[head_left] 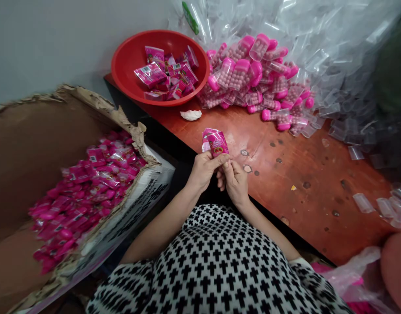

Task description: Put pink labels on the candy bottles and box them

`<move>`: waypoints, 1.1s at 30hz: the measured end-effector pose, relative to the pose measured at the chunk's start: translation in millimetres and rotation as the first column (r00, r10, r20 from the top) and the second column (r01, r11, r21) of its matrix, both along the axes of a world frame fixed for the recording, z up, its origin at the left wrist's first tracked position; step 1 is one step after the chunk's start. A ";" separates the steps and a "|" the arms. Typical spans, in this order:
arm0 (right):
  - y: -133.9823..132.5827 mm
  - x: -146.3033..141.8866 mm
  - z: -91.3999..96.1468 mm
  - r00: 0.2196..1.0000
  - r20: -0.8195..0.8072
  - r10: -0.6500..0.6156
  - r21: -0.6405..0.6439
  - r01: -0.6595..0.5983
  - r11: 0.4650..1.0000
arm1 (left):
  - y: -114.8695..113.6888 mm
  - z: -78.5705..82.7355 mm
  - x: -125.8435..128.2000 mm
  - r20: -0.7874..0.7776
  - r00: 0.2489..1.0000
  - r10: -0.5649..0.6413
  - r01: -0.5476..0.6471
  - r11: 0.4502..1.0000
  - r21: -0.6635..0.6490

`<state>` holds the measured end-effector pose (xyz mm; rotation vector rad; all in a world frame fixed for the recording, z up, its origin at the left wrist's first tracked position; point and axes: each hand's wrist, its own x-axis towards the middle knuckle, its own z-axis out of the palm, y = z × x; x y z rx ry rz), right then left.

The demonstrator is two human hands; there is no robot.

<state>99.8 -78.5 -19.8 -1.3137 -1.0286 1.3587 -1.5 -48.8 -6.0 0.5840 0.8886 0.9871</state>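
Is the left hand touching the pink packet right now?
Touching. The head view shows the left hand pinching the pink packet's lower edge between thumb and fingers.

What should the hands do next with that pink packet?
Probably drop the pink packet into the cardboard box on the left. Both the left hand and the right hand pinch its bottom edge, it looks sealed, and the box already holds many like it.
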 end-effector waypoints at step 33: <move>27.3 32.1 18.2 0.973 -0.099 0.207 -0.088 -0.216 0.972 | 38.1 -37.4 -33.5 -0.769 0.414 0.488 0.218 0.767 0.604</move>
